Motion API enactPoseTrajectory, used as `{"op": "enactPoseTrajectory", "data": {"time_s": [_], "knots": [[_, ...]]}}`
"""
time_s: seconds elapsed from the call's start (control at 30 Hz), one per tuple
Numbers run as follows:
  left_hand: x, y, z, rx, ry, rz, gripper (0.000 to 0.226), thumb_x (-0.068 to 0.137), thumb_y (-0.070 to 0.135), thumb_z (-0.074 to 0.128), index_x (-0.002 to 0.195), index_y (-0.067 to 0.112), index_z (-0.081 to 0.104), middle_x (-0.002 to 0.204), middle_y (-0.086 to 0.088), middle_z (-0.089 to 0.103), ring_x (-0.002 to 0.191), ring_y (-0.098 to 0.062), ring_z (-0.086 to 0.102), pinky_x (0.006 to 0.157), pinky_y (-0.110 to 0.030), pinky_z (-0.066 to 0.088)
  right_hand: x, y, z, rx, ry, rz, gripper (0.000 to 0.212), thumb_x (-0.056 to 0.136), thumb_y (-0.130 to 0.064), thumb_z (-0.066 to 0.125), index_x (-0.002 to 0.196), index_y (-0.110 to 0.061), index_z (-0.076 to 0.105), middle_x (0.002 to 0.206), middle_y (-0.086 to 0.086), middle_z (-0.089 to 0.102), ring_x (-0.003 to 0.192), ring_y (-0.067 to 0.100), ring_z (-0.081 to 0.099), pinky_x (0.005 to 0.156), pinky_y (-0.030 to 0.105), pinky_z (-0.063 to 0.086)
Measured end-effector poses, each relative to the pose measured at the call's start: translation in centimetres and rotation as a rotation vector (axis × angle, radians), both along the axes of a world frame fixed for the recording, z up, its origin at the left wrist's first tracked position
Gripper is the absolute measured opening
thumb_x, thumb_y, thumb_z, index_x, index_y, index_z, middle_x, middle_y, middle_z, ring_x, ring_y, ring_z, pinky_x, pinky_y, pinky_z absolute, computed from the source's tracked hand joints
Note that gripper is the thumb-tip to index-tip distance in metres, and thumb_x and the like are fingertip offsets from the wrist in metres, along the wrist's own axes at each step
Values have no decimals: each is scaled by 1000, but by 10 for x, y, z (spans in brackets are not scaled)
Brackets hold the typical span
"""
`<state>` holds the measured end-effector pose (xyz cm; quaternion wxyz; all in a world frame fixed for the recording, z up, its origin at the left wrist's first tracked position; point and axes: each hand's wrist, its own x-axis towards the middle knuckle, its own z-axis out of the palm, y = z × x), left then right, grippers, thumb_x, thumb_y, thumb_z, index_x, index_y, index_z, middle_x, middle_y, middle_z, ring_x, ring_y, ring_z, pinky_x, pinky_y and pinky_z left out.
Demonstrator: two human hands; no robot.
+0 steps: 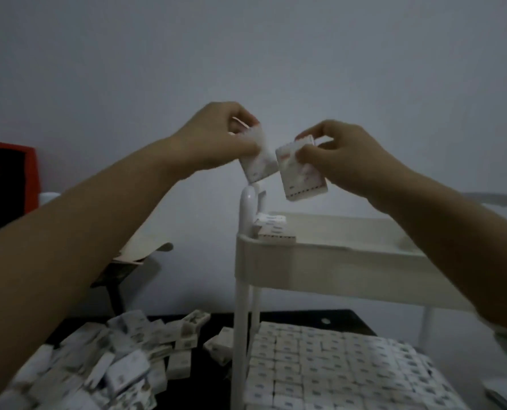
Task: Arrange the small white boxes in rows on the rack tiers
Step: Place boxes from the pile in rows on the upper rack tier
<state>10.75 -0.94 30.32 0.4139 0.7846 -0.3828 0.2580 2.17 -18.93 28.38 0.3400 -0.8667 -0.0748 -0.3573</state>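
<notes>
my left hand point(216, 134) pinches one small white box point(259, 161) and my right hand point(339, 152) pinches another white box point(301, 176), both raised above the near left post of the rack point(305, 261). a few boxes point(271, 229) sit in the top tier's left corner, the lower tier point(329, 368) is packed in rows, and a loose pile point(104, 365) lies on the dark table point(290, 316) to the left.

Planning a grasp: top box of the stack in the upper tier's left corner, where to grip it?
Probably pinch the top box across its long edges from above, entering from the open right side of the upper tier. It lies flat on a second box, close to the post and behind the front wall, so left and front look blocked.
</notes>
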Motion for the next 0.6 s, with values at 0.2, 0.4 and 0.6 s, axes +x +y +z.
{"op": "enactPoseTrajectory", "data": {"time_s": [0.2,0.4,0.6], "knots": [[37,-60,31,359,-152,126,34,83,14,67,114,20,56,114,0,58,97,-16,56,63,-18,45,45,-49,20,-177,402,-169,21,92,-22,64,112,-17,62,90,-1,65,81,10,60,55,18,47],[73,-83,33,537,-144,176,28,85,20,66,109,22,52,112,2,56,97,-16,55,72,-24,44,94,-67,11,-191,509,-205,25,87,-11,69,111,-13,60,102,11,69,83,17,67,65,24,58],[97,-76,29,427,-115,106,26,85,18,66,109,21,58,110,2,62,99,-15,59,81,-30,53,123,-68,-14,-97,652,-79,25,84,-9,72,107,-13,62,101,8,68,82,17,65,66,27,59]]}}
